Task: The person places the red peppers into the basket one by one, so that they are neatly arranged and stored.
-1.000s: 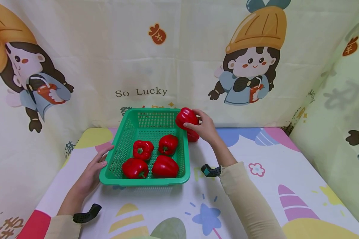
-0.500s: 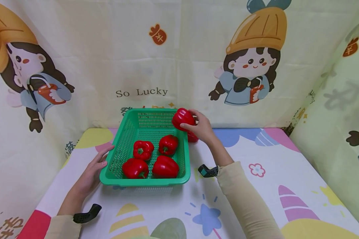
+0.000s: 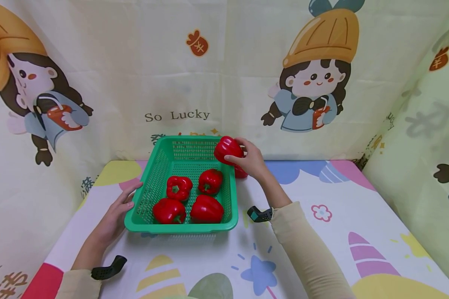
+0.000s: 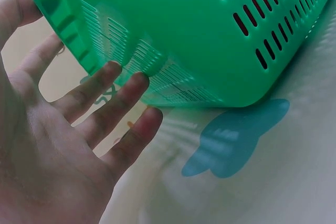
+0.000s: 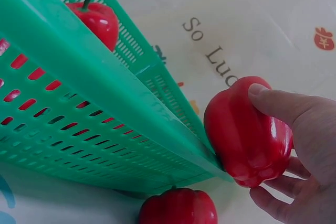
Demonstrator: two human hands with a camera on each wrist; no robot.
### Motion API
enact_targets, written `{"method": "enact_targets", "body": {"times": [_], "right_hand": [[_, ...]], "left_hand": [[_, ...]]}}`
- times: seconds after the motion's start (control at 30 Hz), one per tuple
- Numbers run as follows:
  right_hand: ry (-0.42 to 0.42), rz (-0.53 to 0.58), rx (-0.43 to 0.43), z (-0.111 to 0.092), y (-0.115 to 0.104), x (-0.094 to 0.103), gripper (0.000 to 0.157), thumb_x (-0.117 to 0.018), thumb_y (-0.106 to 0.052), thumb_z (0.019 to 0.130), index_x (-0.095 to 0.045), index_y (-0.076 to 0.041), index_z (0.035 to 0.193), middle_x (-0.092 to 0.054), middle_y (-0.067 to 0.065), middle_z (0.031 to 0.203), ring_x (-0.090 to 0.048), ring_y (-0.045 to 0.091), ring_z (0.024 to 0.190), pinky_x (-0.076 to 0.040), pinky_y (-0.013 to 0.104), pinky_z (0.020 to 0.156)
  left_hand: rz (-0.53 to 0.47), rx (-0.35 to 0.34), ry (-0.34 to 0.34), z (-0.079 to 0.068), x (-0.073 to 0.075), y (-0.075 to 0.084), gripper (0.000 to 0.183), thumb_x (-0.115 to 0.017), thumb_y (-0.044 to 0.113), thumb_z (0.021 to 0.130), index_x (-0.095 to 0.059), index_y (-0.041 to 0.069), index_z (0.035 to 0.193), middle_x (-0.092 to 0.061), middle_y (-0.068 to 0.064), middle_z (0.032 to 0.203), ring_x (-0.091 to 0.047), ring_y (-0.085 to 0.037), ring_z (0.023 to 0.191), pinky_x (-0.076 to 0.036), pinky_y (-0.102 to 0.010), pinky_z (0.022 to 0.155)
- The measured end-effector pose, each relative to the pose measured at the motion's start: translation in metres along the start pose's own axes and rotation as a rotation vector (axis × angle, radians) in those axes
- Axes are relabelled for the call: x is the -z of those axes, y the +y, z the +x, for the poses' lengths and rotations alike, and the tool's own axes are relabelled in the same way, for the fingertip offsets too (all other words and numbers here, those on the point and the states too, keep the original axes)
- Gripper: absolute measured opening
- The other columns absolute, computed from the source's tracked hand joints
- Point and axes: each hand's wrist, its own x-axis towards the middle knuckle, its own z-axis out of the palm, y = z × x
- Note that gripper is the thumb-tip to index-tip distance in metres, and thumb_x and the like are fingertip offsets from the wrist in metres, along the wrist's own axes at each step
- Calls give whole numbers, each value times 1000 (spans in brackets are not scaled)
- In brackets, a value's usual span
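Note:
A green plastic basket [image 3: 181,227] stands on the table with several red bell peppers inside, among them one bell pepper [image 3: 207,209] at its front right. My right hand [image 3: 252,160] grips another red bell pepper [image 3: 227,150] between thumb and fingers, over the basket's far right rim. Below that hand, just outside the right wall, a further bell pepper [image 5: 178,207] sits on the table, partly hidden in the head view. My left hand [image 3: 114,218] is at the basket's left side; its fingers [image 4: 131,95] are spread and fairly straight against the wall.
A patterned cloth [image 3: 303,249] covers the table. Behind it hangs a printed curtain [image 3: 224,83], close to the basket's far end. Each wrist wears a black device, such as the camera mount [image 3: 109,268] on the left.
My right hand has moved slightly left with the bell pepper, bringing it further over the basket's rim. It barely moves in the last half second. The left hand and basket stay put.

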Motion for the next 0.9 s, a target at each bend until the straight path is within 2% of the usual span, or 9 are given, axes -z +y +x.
{"method": "enact_targets", "body": {"times": [0.47,0.73,0.9], "right_hand": [[-4,-4,-2,2,3,-3,76,-77,-32,80,-41,-15,145,-50,8,138,-52,28,119,-55,44,87],[-26,3,20,1,8,-4,69,-72,-35,86,-41,-16,145,-49,13,142,-53,32,125,-48,47,99],[-17,5,14,0,11,-2,69,-72,-35,86,-41,-17,145,-48,12,142,-53,31,125,-49,46,98]], "left_hand": [[3,23,4,0,0,0,52,-30,31,104,-18,29,155,-9,-9,161,-33,-2,127,-44,-17,93],[4,19,6,0,-1,1,53,-30,30,104,-18,29,155,-10,-8,161,-33,-2,127,-45,-18,93],[7,18,8,0,-1,1,53,-30,30,104,-18,29,155,-9,-9,161,-33,-3,127,-45,-19,93]]}}
